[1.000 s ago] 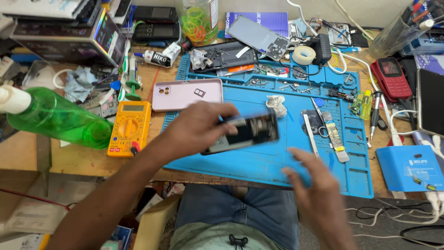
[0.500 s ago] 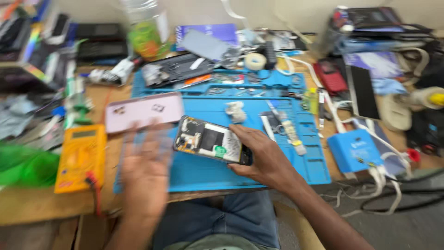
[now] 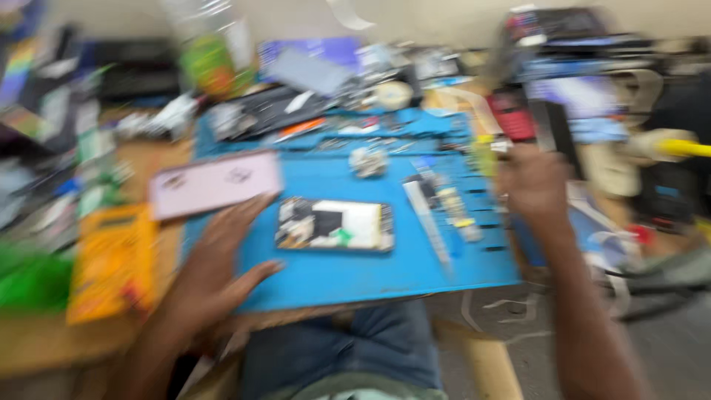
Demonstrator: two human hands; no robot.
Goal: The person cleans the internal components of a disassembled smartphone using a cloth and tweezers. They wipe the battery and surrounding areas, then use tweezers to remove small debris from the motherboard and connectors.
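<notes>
The view is heavily blurred by motion. An opened phone (image 3: 335, 224) with its insides showing lies flat on the blue work mat (image 3: 348, 274). My left hand (image 3: 215, 274) rests on the mat's left edge, fingers spread, just left of the phone and not touching it. My right hand (image 3: 532, 181) is at the mat's right edge among small tools; whether it grips anything is too blurred to tell. A pink phone back cover (image 3: 216, 184) lies above my left hand.
A yellow multimeter (image 3: 111, 259) and a green bottle (image 3: 29, 281) sit at the left. A tape roll (image 3: 392, 94), a red phone (image 3: 511, 118) and piled electronics crowd the back and right. Flat tools (image 3: 437, 215) lie on the mat's right part.
The phone has been laid down on the mat and let go. My right hand has moved away to the mat's right edge; my left hand has settled flat at the left.
</notes>
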